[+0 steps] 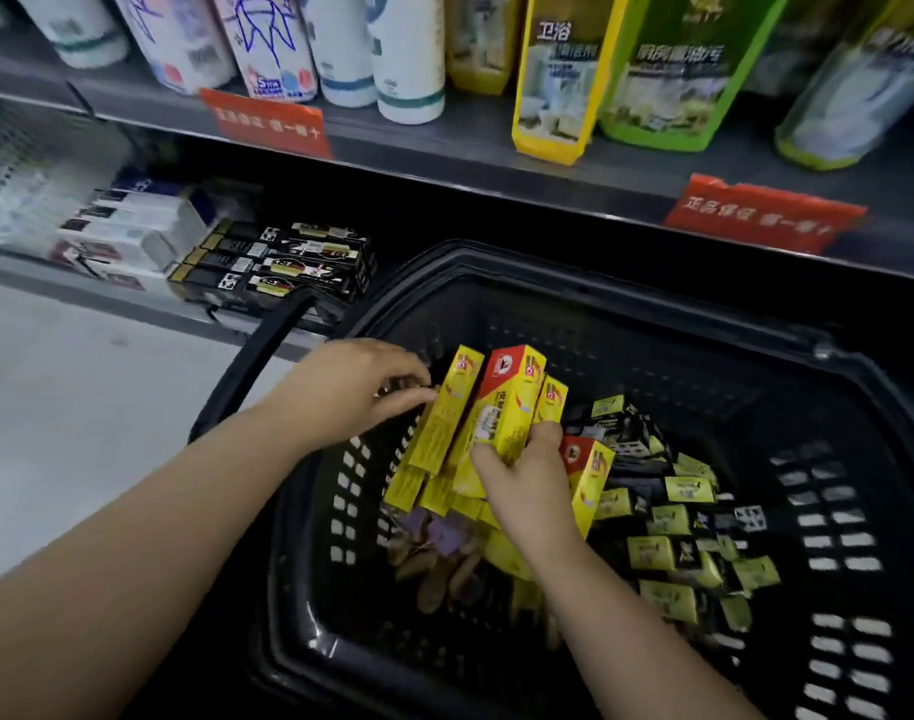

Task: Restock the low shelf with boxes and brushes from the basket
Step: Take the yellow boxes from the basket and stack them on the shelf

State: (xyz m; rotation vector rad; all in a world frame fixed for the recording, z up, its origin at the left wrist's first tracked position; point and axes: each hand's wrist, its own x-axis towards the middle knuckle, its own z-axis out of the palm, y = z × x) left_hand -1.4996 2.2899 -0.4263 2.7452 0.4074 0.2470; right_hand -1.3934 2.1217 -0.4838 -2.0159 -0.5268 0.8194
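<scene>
Yellow boxes stood bunched inside the basket, none on the low shelf yet. Right grip wrapped the bundle; left grip pinched its outer box. Risk: loose stack, 1 box could slip and fall back.

"卫浴" on yellow pouch; red tag blurred.

Glossy cardboard yellow boxes lie in a matt plastic basket.
</scene>
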